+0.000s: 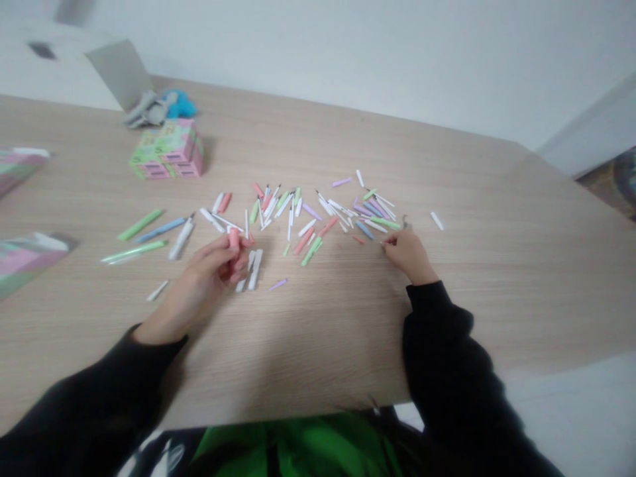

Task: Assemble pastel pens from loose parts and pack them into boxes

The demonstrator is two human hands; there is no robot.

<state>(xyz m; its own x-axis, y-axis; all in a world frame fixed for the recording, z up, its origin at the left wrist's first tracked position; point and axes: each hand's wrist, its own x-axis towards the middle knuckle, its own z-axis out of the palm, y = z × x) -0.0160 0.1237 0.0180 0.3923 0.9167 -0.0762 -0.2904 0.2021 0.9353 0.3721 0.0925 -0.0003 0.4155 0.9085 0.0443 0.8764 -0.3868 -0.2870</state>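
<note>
My left hand point(211, 264) is raised over the table's left-centre, its fingers closed round a pink pen barrel point(234, 238) that points up. My right hand point(408, 255) rests low at the right end of the loose pen parts, fingertips pinched together. Whatever sits between them is too small to make out. Near those fingers lie a green pen piece point(385, 222) and a blue pen piece point(365, 230). Two white pen barrels point(255, 269) lie just right of my left hand. Pink barrels point(304, 240), green barrels point(312, 252) and white refills are spread between both hands.
Pink-and-green boxes point(171, 152) are stacked at the back left, with a grey and a blue item point(179, 104) behind them. Several whole pens point(159, 230) lie left of my left hand. Packets point(30, 262) sit at the far left. A white piece point(436, 220) lies farther right.
</note>
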